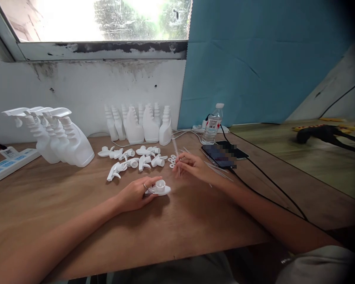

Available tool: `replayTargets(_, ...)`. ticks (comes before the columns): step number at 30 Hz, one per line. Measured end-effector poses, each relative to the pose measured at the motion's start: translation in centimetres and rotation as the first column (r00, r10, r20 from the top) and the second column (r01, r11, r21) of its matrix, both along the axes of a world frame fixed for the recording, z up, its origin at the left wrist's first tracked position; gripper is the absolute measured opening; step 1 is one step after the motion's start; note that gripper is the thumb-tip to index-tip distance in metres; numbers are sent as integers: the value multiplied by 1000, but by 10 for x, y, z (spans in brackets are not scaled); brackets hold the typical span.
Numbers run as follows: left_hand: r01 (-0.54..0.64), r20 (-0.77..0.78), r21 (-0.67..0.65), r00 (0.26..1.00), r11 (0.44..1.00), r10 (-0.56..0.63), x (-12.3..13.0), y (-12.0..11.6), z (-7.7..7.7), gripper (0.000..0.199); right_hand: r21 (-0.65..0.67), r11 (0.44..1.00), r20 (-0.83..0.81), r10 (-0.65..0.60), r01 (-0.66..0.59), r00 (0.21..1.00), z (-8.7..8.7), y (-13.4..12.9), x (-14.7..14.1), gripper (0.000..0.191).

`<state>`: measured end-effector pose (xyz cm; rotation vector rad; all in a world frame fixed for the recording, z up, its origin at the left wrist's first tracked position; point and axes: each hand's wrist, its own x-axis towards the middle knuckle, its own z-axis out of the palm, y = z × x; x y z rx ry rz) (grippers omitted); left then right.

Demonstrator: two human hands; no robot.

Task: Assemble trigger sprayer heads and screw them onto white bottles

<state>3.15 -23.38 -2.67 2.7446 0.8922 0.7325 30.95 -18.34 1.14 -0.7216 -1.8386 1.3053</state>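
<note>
My left hand [137,193], with a ring on one finger, is closed around a white spray head [160,187] whose round collar faces up, low over the table. To its right, my right hand [189,165] pinches a thin clear tube [176,148] that stands nearly upright and looks blurred. Small white rings [171,161] lie just left of my right hand's fingertips. Behind my left hand, several white spray heads [144,162] are spread on the wooden table [177,236]. More thin clear tubes [220,170] lie beside and partly behind my right hand.
White bottles without heads [150,128] stand by the wall, and bottles with spray heads [73,144] stand at the left near a power strip [13,165]. A water bottle [213,126], two phones [219,156] and black cables [272,187] are on the right.
</note>
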Motion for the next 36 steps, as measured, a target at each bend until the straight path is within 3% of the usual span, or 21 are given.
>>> replayTargets(2,4,-6,13,1000,1000,-4,0,0,1,54,1,1000,-169,5,-5,986,4,-12,-12,25)
replayTargets(5,10,-8,8,1000,1000,-10,1,0,1,54,-2,999,-263,33,-35,964,7,-28,-27,23)
replayTargets(13,36,-2,62,999,997,-36,-1,3,-2,49,17,999,-230,33,-30,973,-3,-39,-38,24)
replayTargets(28,34,-4,51,999,998,-34,0,2,-2,51,114,993,-155,8,10,988,0,-45,-44,17)
replayTargets(31,35,6,65,999,997,-36,0,2,-2,55,199,979,-56,-31,42,998,-1,-42,-43,17)
replayTargets(36,44,-13,115,999,992,-43,1,2,-2,55,469,882,126,-120,47,985,-4,-38,-47,23)
